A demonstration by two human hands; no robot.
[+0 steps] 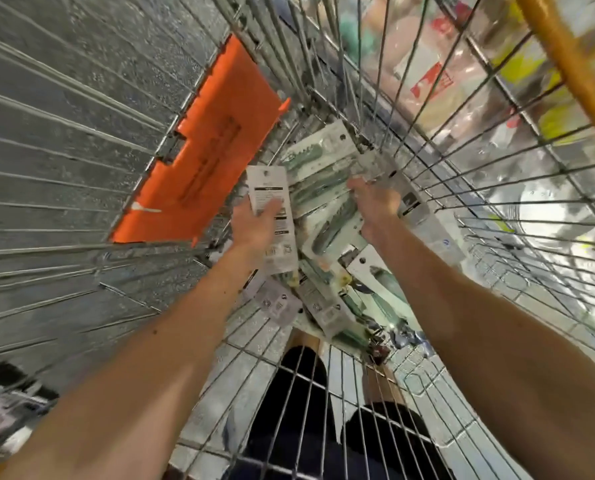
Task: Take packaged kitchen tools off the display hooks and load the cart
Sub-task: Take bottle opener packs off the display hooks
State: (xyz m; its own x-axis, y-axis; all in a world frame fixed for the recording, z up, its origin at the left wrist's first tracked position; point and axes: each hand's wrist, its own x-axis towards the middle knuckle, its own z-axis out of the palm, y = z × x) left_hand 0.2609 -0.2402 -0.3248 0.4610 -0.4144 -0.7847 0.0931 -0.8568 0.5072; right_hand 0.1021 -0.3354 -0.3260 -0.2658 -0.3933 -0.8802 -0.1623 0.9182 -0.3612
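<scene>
I look down into a wire cart [497, 188]. My left hand [254, 226] grips a carded kitchen tool pack [272, 202], its white back with barcodes facing me. My right hand [375, 209] reaches deeper and closes on green-handled packaged tools [327, 161] lying flat in the basket. More packs with green handles [344, 303] are piled on the cart floor below both hands, overlapping each other. Both forearms stretch down from the bottom corners of the view.
An orange plastic flap [202, 150] leans against the cart's left wire wall. A yellow bar [566, 60] crosses the top right. Shelves with colourful goods [438, 74] show through the far mesh. My dark-clothed legs [299, 410] appear under the wire floor.
</scene>
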